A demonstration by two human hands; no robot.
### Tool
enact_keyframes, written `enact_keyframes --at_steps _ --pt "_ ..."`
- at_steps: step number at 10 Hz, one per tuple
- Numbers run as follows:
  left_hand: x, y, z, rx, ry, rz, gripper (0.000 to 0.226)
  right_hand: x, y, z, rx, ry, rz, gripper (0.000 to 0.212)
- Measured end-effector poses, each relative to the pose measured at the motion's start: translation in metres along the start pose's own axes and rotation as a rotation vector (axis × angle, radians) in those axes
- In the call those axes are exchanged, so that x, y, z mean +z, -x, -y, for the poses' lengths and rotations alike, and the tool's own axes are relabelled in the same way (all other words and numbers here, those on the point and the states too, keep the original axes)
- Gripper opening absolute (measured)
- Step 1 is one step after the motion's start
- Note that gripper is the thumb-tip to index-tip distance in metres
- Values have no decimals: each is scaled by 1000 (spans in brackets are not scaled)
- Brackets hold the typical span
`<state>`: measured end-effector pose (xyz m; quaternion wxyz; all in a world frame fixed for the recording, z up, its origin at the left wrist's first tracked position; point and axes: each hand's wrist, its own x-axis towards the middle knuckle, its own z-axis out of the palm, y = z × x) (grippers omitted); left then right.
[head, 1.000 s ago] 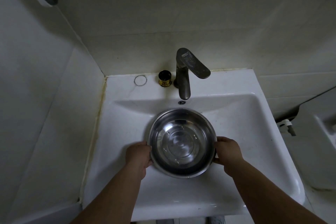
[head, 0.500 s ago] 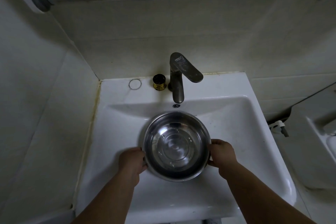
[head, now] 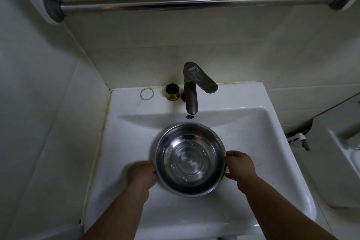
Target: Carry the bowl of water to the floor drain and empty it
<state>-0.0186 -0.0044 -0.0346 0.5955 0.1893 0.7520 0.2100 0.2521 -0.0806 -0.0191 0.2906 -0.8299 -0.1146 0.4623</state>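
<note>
**A:** Where was the bowl [head: 190, 159] when you looked?

**B:** Over the basin of the sink [head: 259, 128], just in front of the tap [head: 191, 91]. I had one hand on each side of it. My left hand [head: 141, 176] gripped the rim on the left, my right hand [head: 240, 167] the rim on the right, roughly straight across from each other.

**A:** And the fingers?

**B:** Curled round the rim on both sides, thumbs over the top edge. The fingers went under the bowl's wall, so I couldn't see how far they were spread beneath it. I also couldn't tell whether the bowl rested on the basin or was already clear of it.

**A:** Which hand was nearer?

**B:** Neither, really. The bowl is round, no long axis, and it sat between the two hands, both touching it. What mattered, as I judged it, was keeping the rim level, since there was water inside.

**A:** How much water?

**B:** Hard to say. I saw a clear, shallow-looking layer with reflections over the ringed bottom, but the dim light hid the waterline.

**A:** The floor drain?

**B:** Not in view at all. The floor was cut off below the sink's front edge, so I'd have had to turn away to find it.
</note>
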Motion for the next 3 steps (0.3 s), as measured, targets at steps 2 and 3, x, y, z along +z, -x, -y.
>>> enact_keyframes --at_steps 2,3 --pt "-9 -6 4 47 -30 -8 17 -6 -5 -3 -22 11 23 52" --pt "-12 -4 2 84 -124 -32 28 -7 -6 -2 -44 35 2 51"
